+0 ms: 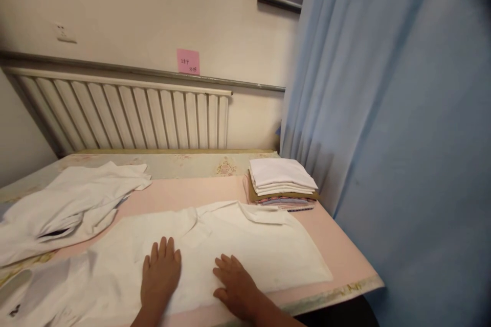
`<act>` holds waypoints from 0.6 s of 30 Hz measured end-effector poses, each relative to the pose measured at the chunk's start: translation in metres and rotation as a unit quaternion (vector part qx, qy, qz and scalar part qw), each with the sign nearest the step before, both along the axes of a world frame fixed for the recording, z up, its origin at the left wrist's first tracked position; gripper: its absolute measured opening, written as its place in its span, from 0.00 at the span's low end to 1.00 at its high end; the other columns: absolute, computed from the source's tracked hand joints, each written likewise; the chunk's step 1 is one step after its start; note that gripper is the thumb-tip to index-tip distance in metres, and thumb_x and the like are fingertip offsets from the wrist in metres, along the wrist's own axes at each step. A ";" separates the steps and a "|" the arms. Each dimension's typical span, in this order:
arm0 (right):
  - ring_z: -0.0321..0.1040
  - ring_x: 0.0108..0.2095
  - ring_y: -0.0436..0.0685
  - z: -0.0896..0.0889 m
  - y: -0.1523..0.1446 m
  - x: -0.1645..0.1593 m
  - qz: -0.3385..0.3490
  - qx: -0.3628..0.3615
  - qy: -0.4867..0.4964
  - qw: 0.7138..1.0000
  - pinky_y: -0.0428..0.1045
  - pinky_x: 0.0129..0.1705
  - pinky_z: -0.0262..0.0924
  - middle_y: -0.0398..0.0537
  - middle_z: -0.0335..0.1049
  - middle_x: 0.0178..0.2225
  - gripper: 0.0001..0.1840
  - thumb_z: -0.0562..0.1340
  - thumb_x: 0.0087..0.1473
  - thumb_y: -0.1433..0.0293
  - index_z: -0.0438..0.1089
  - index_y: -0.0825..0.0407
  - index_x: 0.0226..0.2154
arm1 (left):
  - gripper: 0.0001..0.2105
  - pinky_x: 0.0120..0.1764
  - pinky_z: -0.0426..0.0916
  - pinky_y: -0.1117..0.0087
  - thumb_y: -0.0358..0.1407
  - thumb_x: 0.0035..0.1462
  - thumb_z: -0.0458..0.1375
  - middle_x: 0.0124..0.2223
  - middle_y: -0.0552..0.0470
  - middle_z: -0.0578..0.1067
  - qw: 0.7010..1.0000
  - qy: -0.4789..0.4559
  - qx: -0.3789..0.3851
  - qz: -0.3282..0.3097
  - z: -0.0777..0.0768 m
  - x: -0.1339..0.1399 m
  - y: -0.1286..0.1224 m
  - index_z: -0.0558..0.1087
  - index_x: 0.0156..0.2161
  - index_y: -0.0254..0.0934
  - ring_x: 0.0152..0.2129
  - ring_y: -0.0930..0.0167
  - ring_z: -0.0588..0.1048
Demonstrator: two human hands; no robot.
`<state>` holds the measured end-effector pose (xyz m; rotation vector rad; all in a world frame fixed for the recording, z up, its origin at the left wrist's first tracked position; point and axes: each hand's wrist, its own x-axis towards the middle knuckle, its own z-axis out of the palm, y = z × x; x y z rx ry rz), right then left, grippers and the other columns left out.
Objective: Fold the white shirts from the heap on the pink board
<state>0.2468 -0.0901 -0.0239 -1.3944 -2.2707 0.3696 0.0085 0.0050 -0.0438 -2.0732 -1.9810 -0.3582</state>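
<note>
A white shirt [245,240] lies spread across the pink cloth on the table, its body to the right and a bunched part to the lower left. My left hand [161,271] rests flat on the shirt near its middle, fingers stretched. To its right, my right hand [236,283] also lies palm down on the fabric with its fingers extended. Neither hand grips anything. Just beyond the shirt, at the right, stands a stack of folded clothes [284,179], white pieces on top and coloured ones beneath.
A loose heap of white clothes [76,199] lies at the left. The table edge [345,291] runs along the front right, beside a blue curtain [414,163]. Behind the table are a radiator [153,117] and a wall with a pink note [188,62].
</note>
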 end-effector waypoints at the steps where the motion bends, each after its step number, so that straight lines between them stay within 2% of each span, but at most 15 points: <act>1: 0.57 0.60 0.59 0.001 0.004 0.005 -0.012 -0.009 0.026 1.000 0.57 0.62 0.50 0.47 0.66 0.56 0.19 0.58 0.58 0.62 0.69 0.48 0.51 | 0.26 0.59 0.49 0.48 0.37 0.61 0.41 0.65 0.38 0.58 1.000 -0.003 -0.001 0.000 0.001 0.000 0.000 0.59 0.63 0.29 0.64 0.54 0.50; 2: 0.64 0.55 0.58 0.004 0.009 0.012 -0.031 -0.016 0.062 0.997 0.55 0.59 0.56 0.47 0.71 0.51 0.16 0.57 0.58 0.65 0.72 0.48 0.47 | 0.26 0.59 0.49 0.48 0.37 0.61 0.41 0.65 0.37 0.58 1.000 -0.005 0.000 -0.001 0.001 0.000 0.000 0.59 0.62 0.29 0.64 0.54 0.50; 4: 0.73 0.43 0.56 0.014 0.022 0.033 -0.096 -0.023 0.147 0.984 0.51 0.48 0.65 0.46 0.77 0.40 0.15 0.53 0.57 0.69 0.74 0.50 0.40 | 0.27 0.59 0.49 0.48 0.37 0.61 0.41 0.65 0.36 0.57 1.000 -0.007 0.007 -0.005 0.001 0.000 0.000 0.59 0.62 0.27 0.63 0.53 0.50; 7: 0.73 0.30 0.54 0.034 0.046 0.077 -0.253 -0.025 0.241 0.937 0.47 0.36 0.66 0.42 0.75 0.26 0.16 0.52 0.55 0.70 0.73 0.52 0.40 | 0.26 0.58 0.49 0.47 0.36 0.60 0.42 0.64 0.35 0.58 1.000 -0.002 0.018 -0.008 0.001 0.000 -0.001 0.60 0.62 0.27 0.63 0.52 0.51; 8: 0.73 0.29 0.53 0.040 0.055 0.093 -0.313 -0.024 0.247 0.917 0.46 0.35 0.65 0.41 0.74 0.25 0.17 0.52 0.54 0.70 0.72 0.52 0.41 | 0.26 0.58 0.50 0.47 0.36 0.60 0.42 0.64 0.36 0.59 1.000 0.001 0.021 -0.006 0.001 0.000 -0.001 0.61 0.61 0.27 0.63 0.52 0.52; 9: 0.72 0.28 0.53 0.045 0.064 0.108 -0.342 -0.022 0.245 0.907 0.46 0.34 0.64 0.42 0.74 0.25 0.19 0.51 0.54 0.70 0.71 0.53 0.44 | 0.26 0.58 0.50 0.47 0.36 0.60 0.42 0.64 0.36 0.60 1.000 0.005 0.024 -0.004 0.001 0.001 -0.001 0.61 0.61 0.27 0.63 0.52 0.52; 13: 0.69 0.23 0.52 0.051 0.094 0.152 -0.388 -0.028 0.215 0.896 0.46 0.33 0.60 0.41 0.71 0.23 0.22 0.52 0.50 0.73 0.69 0.54 0.48 | 0.25 0.58 0.50 0.48 0.36 0.61 0.42 0.64 0.37 0.60 1.000 0.000 0.030 0.007 0.003 0.003 -0.002 0.62 0.61 0.28 0.63 0.54 0.52; 18: 0.68 0.20 0.52 0.044 0.113 0.165 -0.401 -0.047 0.206 0.891 0.46 0.29 0.58 0.43 0.72 0.23 0.19 0.52 0.48 0.74 0.73 0.55 0.41 | 0.25 0.59 0.49 0.47 0.35 0.60 0.43 0.64 0.37 0.60 0.999 -0.023 0.025 0.006 0.004 0.004 -0.002 0.62 0.61 0.30 0.63 0.55 0.51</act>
